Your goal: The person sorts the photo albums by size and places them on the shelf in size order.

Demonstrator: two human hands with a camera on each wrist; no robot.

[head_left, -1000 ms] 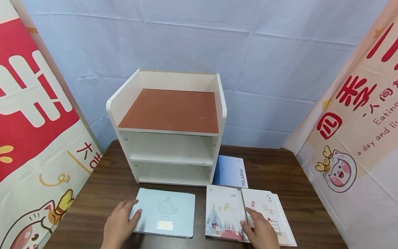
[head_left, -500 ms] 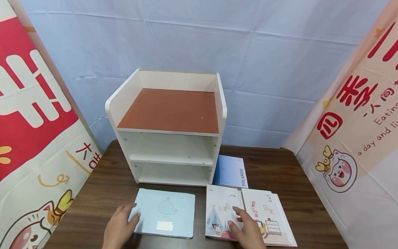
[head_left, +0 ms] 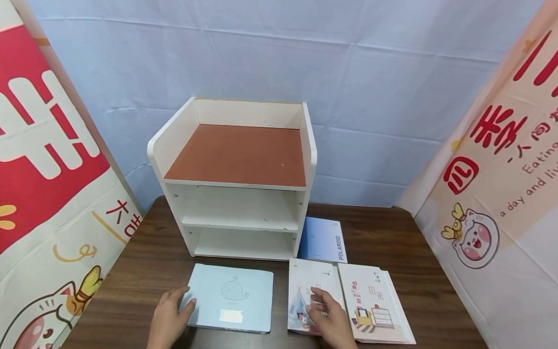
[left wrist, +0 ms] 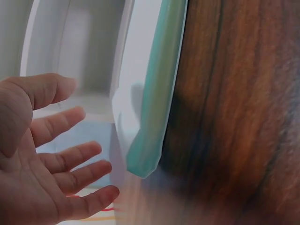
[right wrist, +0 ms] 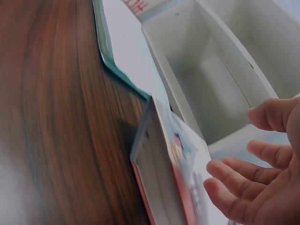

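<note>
A light blue book with a whale drawing lies flat on the table. My left hand is beside its left edge. In the left wrist view the left hand has its fingers spread, holding nothing. Two illustrated books lie side by side on the right: one with a tent picture and one with a furniture picture. Over the tent book hovers my right hand, fingers loosely bent. The right wrist view shows that hand holding nothing, above the thick tent book.
A white shelf unit with a brown top surface stands at the back. Next to its right side lies a blue and white POLAROID book. Printed cloths hang at both sides, and a pale blue cloth hangs behind.
My right hand has moved left, from the furniture book and the gap beside it to over the tent book. The left hand has shifted very slightly; the books stay in place.
</note>
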